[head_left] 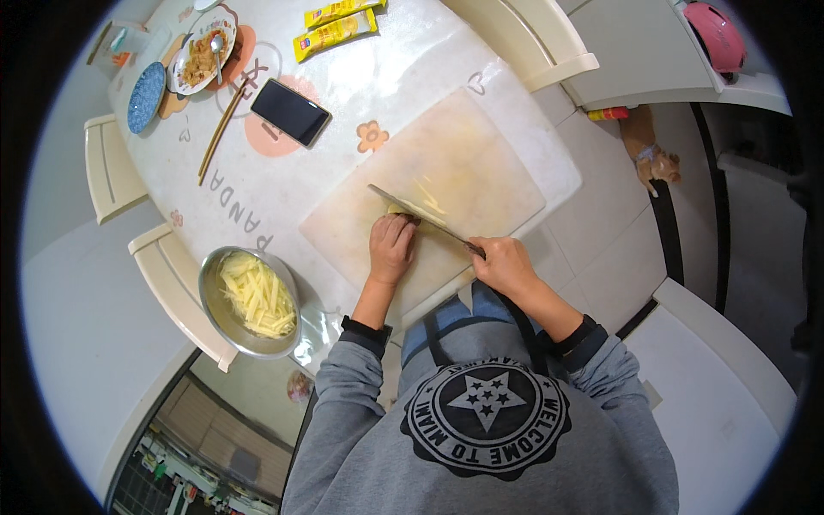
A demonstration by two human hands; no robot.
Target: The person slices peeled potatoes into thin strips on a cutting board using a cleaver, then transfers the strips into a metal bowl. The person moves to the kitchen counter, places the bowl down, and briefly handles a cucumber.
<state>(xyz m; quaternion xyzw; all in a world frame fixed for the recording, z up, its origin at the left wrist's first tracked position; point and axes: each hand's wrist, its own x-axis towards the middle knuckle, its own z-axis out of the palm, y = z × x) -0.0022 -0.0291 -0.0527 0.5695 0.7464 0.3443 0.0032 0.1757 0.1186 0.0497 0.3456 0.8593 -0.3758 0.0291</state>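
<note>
My right hand (505, 261) grips the handle of a kitchen knife (418, 215), whose blade slants up and left across a pale cutting board (463, 148). With bent fingertips, my left hand (393, 248) presses on a pale yellow piece of vegetable, perhaps potato (396, 209), beside the blade; my fingers cover most of it. A few thin yellow strips (428, 196) lie on the board just beyond the knife. To the left, a round metal bowl (209, 306) holds a heap of similar cut strips (257, 293) near the table's edge.
Farther off on the covered table (341, 96) lie a smartphone (291, 112), wooden chopsticks (222, 132), a plate of food with a spoon (203, 55), a blue dish (147, 98) and yellow packets (336, 33). Chairs (174, 283) stand around it. A small brown dog (644, 141) is on the floor at right.
</note>
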